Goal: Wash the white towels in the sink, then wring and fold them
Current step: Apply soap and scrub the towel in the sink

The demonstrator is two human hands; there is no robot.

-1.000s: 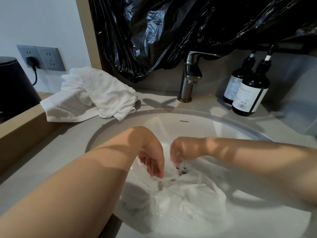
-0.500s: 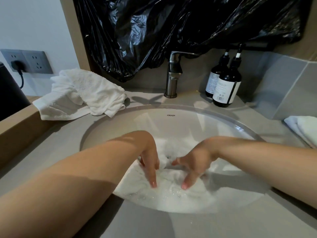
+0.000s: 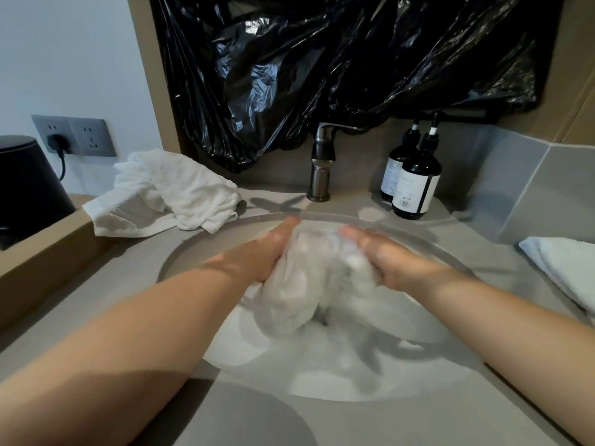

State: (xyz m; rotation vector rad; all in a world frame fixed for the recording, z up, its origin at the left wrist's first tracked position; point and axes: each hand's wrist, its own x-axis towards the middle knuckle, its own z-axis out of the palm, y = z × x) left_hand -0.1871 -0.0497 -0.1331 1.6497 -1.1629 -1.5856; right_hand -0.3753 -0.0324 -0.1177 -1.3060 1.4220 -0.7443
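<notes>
Your left hand [image 3: 273,251] and right hand [image 3: 388,260] press a bunched, sudsy white towel [image 3: 306,284] between them. Motion blur hides whether either grip curls round it. The towel is held up over the foamy water in the sink [image 3: 225,344].

Crumpled black plastic [image 3: 322,75] above the faucet [image 3: 320,169], two dark pump bottles [image 3: 415,185] beside it, grey wall sockets [image 3: 74,135]
</notes>
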